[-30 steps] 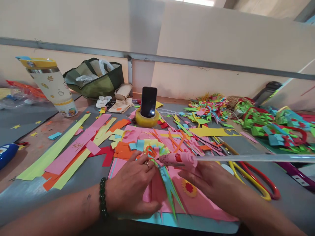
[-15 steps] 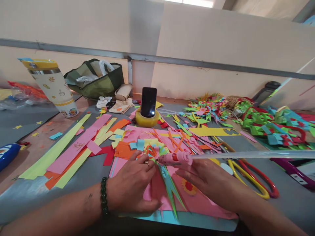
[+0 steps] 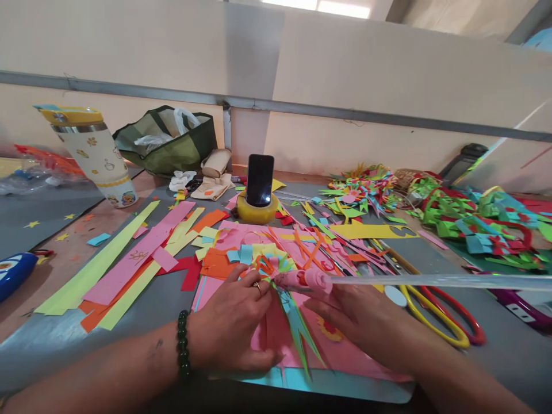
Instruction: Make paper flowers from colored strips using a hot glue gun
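My right hand (image 3: 351,310) is closed round a pink hot glue gun (image 3: 299,280). A long translucent glue stick (image 3: 422,280) juts from its back end to the right. The nozzle points left, close to the fingertips of my left hand (image 3: 237,316). That hand rests over paper pieces with its thumb spread apart, and its fingertips press near the ends of the strips. Blue and green pointed paper strips (image 3: 297,328) hang toward me from under the nozzle. Around the fingertips lie small yellow, orange and blue pieces on a pink paper sheet (image 3: 345,359).
Paper strips (image 3: 138,253) lie on the left by a tumbler (image 3: 99,158). A phone (image 3: 260,179) stands in a tape roll (image 3: 259,211). Yellow and red scissor handles (image 3: 446,339) are at right. Heaps of paper decorations (image 3: 483,224) and a green bag (image 3: 172,144) sit farther back.
The glue gun's back end and my right hand have shifted slightly left and down, and the glue stick is tilted lower. My left hand has stayed almost still.
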A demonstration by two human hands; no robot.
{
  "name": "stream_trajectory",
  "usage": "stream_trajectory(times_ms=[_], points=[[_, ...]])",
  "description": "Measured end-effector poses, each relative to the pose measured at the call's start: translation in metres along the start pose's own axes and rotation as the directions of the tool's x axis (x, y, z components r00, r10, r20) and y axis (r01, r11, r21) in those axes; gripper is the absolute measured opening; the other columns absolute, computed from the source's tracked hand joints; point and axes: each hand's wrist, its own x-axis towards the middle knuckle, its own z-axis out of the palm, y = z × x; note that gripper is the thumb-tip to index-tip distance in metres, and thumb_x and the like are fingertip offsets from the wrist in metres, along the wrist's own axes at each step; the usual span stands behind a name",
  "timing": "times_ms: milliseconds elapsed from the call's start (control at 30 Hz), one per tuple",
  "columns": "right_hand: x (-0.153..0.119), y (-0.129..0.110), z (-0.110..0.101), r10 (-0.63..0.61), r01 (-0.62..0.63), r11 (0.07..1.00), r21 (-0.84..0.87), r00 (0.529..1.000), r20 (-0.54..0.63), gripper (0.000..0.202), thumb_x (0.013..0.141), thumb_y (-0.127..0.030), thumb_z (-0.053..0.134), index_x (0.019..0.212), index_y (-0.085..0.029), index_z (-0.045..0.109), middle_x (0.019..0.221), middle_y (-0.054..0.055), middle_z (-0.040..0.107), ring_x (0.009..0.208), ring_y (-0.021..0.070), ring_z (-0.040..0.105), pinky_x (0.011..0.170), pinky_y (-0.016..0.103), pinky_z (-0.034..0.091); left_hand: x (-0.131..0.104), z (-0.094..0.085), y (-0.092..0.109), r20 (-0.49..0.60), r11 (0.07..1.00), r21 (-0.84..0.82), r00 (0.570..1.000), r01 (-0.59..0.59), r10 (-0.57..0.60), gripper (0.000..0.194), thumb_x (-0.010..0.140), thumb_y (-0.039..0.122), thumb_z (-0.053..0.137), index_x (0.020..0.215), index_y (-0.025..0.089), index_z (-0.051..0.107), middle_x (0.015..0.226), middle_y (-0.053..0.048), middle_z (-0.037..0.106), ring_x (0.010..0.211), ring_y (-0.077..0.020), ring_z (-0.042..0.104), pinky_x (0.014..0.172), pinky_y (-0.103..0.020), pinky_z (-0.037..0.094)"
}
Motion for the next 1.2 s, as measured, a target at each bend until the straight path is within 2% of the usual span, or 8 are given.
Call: stream_trajectory(times_ms=[267,467,567,733,900,1033,1200], points=[[0.002,-0.003,-0.002,0.000,0.000,1.000,0.018,1.000,-0.020,0.052,0.092,-0.055,0.032,0.061,-0.019,0.052,0.060,0.004,0.059,0.056,0.0169,0.053,0.055,0.028,0.034,-0.001,0.001,0.000,-0.004,1.000,0.002,1.000,-0.004,0.004,0.047,0.071,0.058,0.056,0.089,0.016,0.062,0.093,-0.008,0.064,0.093,-0.0257,0.052,0.097,-0.044,0.031],[-0.001,0.009,-0.010,-0.014,0.017,1.000,0.026,0.993,-0.117,0.052,0.090,-0.060,0.032,0.066,-0.020,0.055,0.065,0.005,0.060,0.063,0.0191,0.056,0.059,0.031,0.040,0.000,-0.003,0.002,0.011,0.999,-0.036,1.000,0.015,-0.015,0.050,0.071,0.056,0.057,0.100,0.016,0.060,0.096,-0.008,0.064,0.097,-0.0261,0.051,0.099,-0.044,0.029],[0.003,0.011,-0.011,-0.004,0.006,1.000,0.024,0.994,-0.109,0.051,0.090,-0.059,0.032,0.066,-0.020,0.056,0.066,0.006,0.060,0.062,0.0198,0.056,0.059,0.032,0.040,0.000,-0.003,0.002,0.020,0.999,-0.041,1.000,0.016,-0.015,0.049,0.071,0.055,0.057,0.101,0.016,0.060,0.096,-0.007,0.064,0.096,-0.0254,0.052,0.099,-0.044,0.029],[0.007,0.011,-0.010,-0.019,0.023,0.999,0.047,0.996,-0.086,0.048,0.089,-0.059,0.033,0.072,-0.020,0.056,0.070,0.005,0.061,0.064,0.0194,0.056,0.060,0.031,0.041,0.000,-0.003,0.002,0.022,1.000,-0.017,0.999,0.023,-0.022,0.045,0.070,0.055,0.058,0.093,0.016,0.060,0.092,-0.007,0.064,0.093,-0.0249,0.051,0.100,-0.044,0.029],[0.007,0.010,-0.009,-0.026,0.032,0.999,0.039,0.991,-0.129,0.050,0.089,-0.059,0.034,0.062,-0.021,0.050,0.063,0.004,0.057,0.059,0.0178,0.054,0.056,0.030,0.038,0.001,-0.003,0.002,0.017,0.999,-0.033,1.000,0.014,-0.013,0.046,0.071,0.055,0.057,0.097,0.016,0.060,0.094,-0.007,0.064,0.094,-0.0252,0.051,0.098,-0.044,0.030],[0.011,0.009,-0.008,-0.052,0.058,0.997,0.054,0.993,-0.108,0.047,0.089,-0.058,0.036,0.068,-0.020,0.054,0.066,0.004,0.059,0.062,0.0180,0.055,0.058,0.030,0.039,0.001,-0.002,0.002,0.015,1.000,-0.023,1.000,0.019,-0.018,0.044,0.071,0.055,0.057,0.093,0.016,0.060,0.093,-0.007,0.064,0.093,-0.0253,0.051,0.099,-0.045,0.029],[0.008,0.009,-0.011,-0.020,0.024,0.999,0.047,0.996,-0.085,0.051,0.089,-0.061,0.033,0.068,-0.020,0.055,0.067,0.004,0.059,0.062,0.0183,0.055,0.058,0.031,0.040,0.000,-0.002,0.002,0.018,0.999,-0.030,1.000,0.016,-0.015,0.049,0.071,0.055,0.057,0.101,0.016,0.060,0.096,-0.008,0.064,0.095,-0.0259,0.051,0.099,-0.045,0.029]])
